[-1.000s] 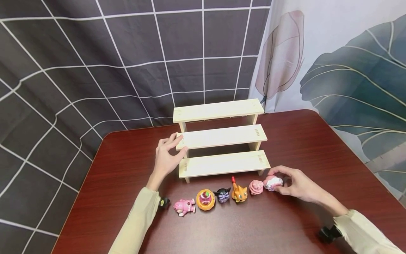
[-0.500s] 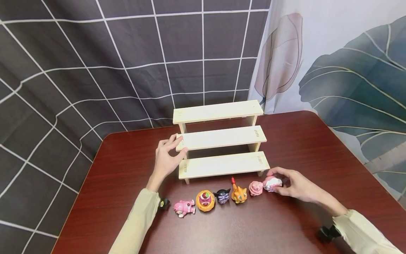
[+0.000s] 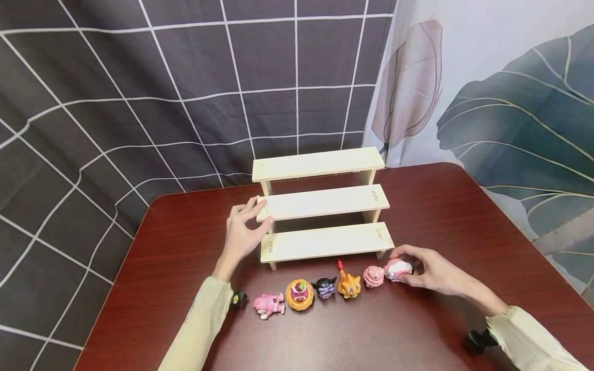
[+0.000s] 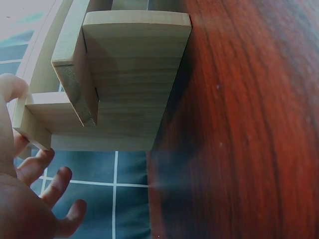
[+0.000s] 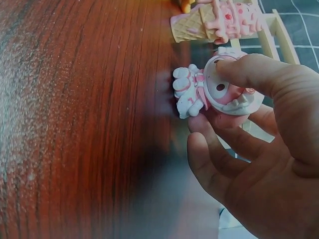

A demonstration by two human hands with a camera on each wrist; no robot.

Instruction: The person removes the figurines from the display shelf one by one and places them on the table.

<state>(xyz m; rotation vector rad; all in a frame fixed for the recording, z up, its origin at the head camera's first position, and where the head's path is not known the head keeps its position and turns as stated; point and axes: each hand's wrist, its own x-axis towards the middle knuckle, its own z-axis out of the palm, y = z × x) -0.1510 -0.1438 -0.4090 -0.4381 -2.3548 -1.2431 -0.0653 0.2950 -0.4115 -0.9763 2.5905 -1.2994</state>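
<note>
A pink-and-white figurine (image 3: 397, 270) with a big hooded head (image 5: 217, 89) stands on the table at the right end of a row of small toys. My right hand (image 3: 436, 270) grips its head between thumb and fingers. Just left of it is a pink ice-cream cone toy (image 5: 199, 24), its waffle cone showing in the right wrist view. My left hand (image 3: 243, 229) holds the left end of the middle board of a three-step wooden shelf (image 3: 325, 202), thumb and fingers about the board's end (image 4: 31, 127).
Left along the row are an orange dragon-like toy (image 3: 349, 286), a black-and-purple toy (image 3: 325, 288), a round orange tart-like toy (image 3: 299, 295) and a pink figure lying down (image 3: 269, 305). A dark checked curtain (image 3: 185, 77) hangs behind the reddish-brown table (image 3: 176, 242).
</note>
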